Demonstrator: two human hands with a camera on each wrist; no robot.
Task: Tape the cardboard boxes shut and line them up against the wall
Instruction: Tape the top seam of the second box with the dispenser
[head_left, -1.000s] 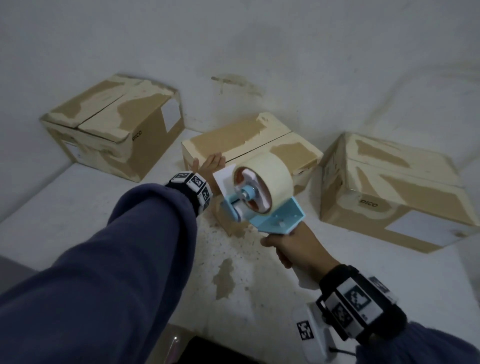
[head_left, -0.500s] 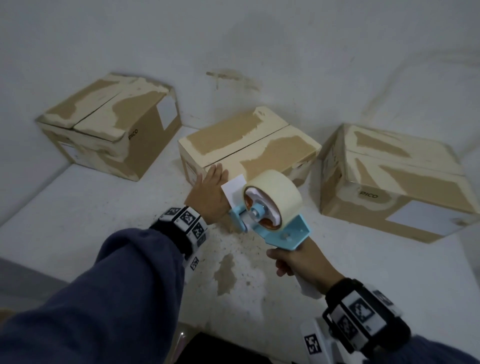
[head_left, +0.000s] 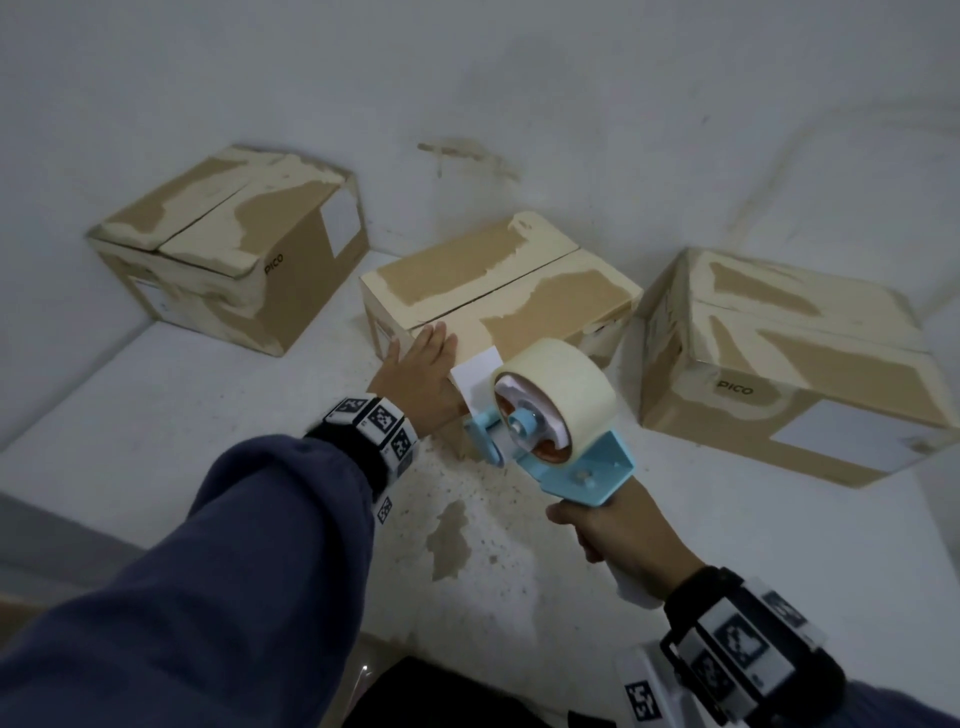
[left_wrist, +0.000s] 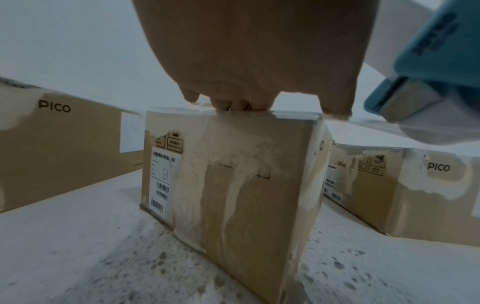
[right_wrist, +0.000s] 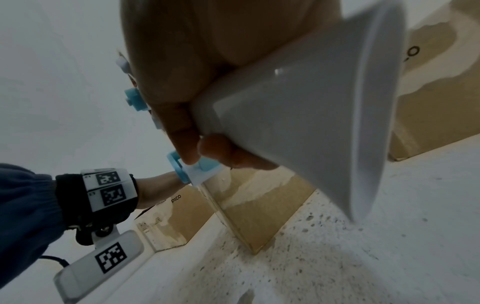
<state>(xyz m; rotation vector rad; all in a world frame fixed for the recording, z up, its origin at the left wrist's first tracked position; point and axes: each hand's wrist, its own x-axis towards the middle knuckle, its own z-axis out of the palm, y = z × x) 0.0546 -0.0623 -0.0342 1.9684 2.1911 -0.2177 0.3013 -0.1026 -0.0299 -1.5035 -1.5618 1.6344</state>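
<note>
Three cardboard boxes sit on the white counter (head_left: 156, 415) by the wall (head_left: 519, 78). Landmark: the middle box (head_left: 498, 291). Its two top flaps meet at a dark seam, its far end is near the wall, and patches of torn paper cover its top and sides. Left of it, the left box (head_left: 228, 254) stands apart, turned at an angle. Right of it, the right box (head_left: 789, 364) lies close by with a narrow gap between.

My left hand (head_left: 421, 374) lies flat, fingers straight, pressing the near top edge of the middle box. My right hand (head_left: 618, 535) is curled round the white handle of the blue tape dispenser (head_left: 571, 457), which hangs just in front of the middle box's near end. Its tape roll (head_left: 558, 395) is pale. From the left wrist view, a clear strip of tape runs from the dispenser's mouth toward that near top edge.
</note>
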